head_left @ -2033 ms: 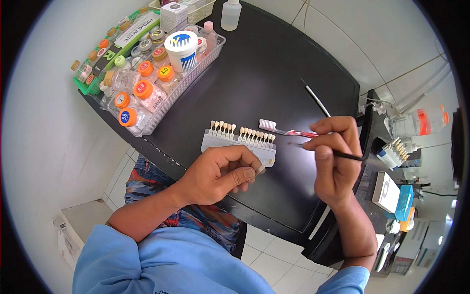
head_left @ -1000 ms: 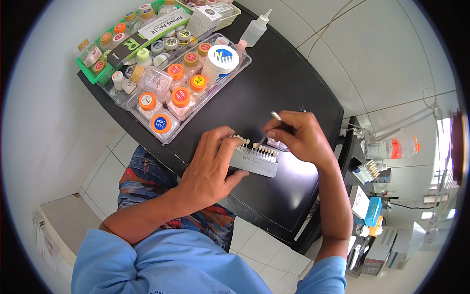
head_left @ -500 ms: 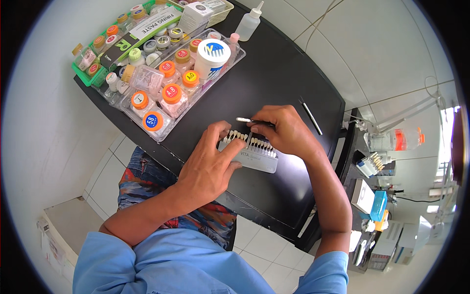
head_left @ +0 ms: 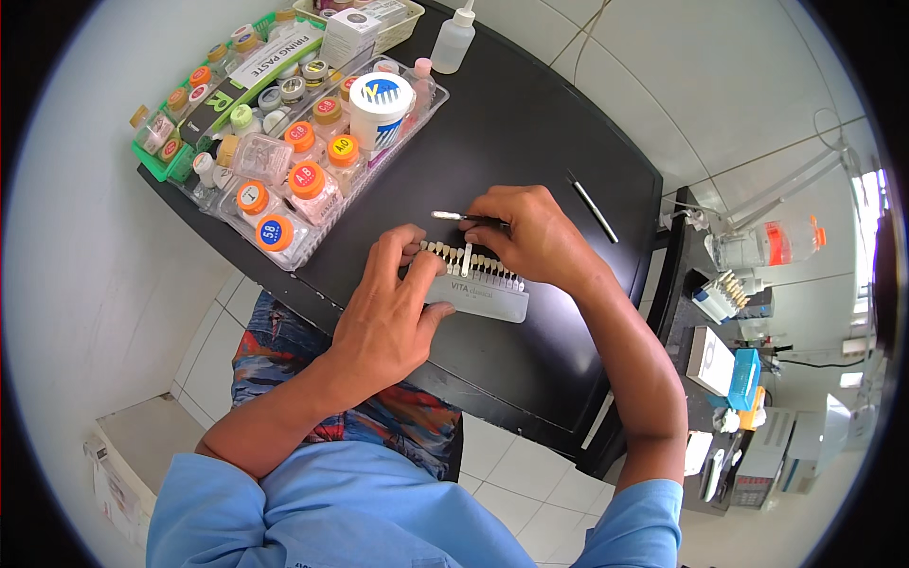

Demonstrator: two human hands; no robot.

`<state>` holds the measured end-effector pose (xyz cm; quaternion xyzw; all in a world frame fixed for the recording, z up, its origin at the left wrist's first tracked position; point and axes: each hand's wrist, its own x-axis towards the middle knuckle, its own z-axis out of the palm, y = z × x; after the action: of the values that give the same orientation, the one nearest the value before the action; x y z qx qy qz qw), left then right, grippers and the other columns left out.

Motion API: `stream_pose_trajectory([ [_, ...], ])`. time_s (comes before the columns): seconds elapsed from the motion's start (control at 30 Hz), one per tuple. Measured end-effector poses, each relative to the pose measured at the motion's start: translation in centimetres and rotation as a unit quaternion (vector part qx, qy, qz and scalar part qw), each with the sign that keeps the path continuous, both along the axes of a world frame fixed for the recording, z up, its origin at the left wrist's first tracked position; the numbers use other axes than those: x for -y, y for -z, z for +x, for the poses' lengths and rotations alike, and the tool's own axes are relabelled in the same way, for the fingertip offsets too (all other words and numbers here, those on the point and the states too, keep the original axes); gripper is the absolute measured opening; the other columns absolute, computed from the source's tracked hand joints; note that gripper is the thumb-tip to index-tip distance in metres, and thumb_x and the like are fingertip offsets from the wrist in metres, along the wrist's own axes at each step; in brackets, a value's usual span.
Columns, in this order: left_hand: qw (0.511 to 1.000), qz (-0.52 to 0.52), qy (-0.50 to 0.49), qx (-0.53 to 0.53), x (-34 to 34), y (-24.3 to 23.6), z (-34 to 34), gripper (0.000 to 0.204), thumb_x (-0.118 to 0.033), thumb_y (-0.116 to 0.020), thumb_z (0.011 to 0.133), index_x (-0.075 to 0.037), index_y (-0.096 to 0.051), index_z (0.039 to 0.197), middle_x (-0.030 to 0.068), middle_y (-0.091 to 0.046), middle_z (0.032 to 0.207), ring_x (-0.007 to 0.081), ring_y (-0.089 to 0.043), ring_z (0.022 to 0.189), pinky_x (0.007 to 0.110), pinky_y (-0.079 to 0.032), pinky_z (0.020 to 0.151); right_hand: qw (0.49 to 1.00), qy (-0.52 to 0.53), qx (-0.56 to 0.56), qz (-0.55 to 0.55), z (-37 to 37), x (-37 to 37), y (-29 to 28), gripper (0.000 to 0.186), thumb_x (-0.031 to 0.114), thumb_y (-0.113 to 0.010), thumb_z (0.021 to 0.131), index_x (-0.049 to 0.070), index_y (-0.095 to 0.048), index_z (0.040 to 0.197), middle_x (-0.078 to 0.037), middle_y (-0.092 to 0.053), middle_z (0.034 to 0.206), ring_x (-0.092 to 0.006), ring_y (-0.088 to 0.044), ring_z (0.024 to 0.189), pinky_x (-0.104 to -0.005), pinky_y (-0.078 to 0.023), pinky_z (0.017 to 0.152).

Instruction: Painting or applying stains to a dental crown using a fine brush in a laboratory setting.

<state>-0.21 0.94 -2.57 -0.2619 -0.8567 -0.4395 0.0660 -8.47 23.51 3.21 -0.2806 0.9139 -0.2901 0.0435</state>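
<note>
My left hand [head_left: 383, 312] grips the left end of a pale tooth shade guide [head_left: 488, 303], its fingertips at the row of small tooth-coloured tabs. My right hand [head_left: 525, 232] has curled fingers around a thin black-handled tool [head_left: 449, 215] with a pale end pointing left. Between its fingertips an upright shade tab [head_left: 467, 259] is pinched just above the middle of the guide. A slim silver-and-black instrument [head_left: 592, 206] lies on the black table behind my right hand.
Baskets of small jars [head_left: 308, 180], a long green box [head_left: 232, 95] and a white tub [head_left: 379, 123] occupy the back left. A squeeze bottle [head_left: 453, 47] stands behind them. On the right counter are a large bottle [head_left: 767, 241], another shade guide [head_left: 720, 295], boxes [head_left: 710, 360] and devices.
My left hand went from a closed pinch to gripping the guide. My right hand has moved left to the guide and lifted a tab; the tool in it now points left.
</note>
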Motion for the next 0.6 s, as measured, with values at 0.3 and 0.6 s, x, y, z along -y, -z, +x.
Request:
stream_pose_trajectory([
  [0.3,1.0,-0.003,-0.015,-0.018,-0.19,-0.09,-0.02,0.051,-0.006,-0.086,0.084,0.002,-0.054,0.123,0.0234,-0.044,0.139,0.0418,-0.056,0.128,0.05,-0.052,0.105,1.0,0.0,0.007,-0.002,0.06,-0.15,0.08,0.014,0.003,-0.082,0.086,-0.002,-0.075,0.098,-0.017,-0.074,0.088,-0.0381,-0.071,0.082,-0.0454,-0.055,0.074],
  [0.6,0.999,-0.012,0.003,-0.037,-0.05,0.02,0.1,0.034,-0.008,-0.083,0.087,-0.003,-0.065,0.115,0.0231,-0.049,0.138,0.0425,-0.057,0.127,0.049,-0.053,0.103,1.0,-0.021,0.009,0.011,-0.04,-0.31,-0.16,0.016,0.002,-0.082,0.085,-0.002,-0.074,0.099,-0.016,-0.074,0.088,-0.038,-0.072,0.081,-0.0449,-0.055,0.074],
])
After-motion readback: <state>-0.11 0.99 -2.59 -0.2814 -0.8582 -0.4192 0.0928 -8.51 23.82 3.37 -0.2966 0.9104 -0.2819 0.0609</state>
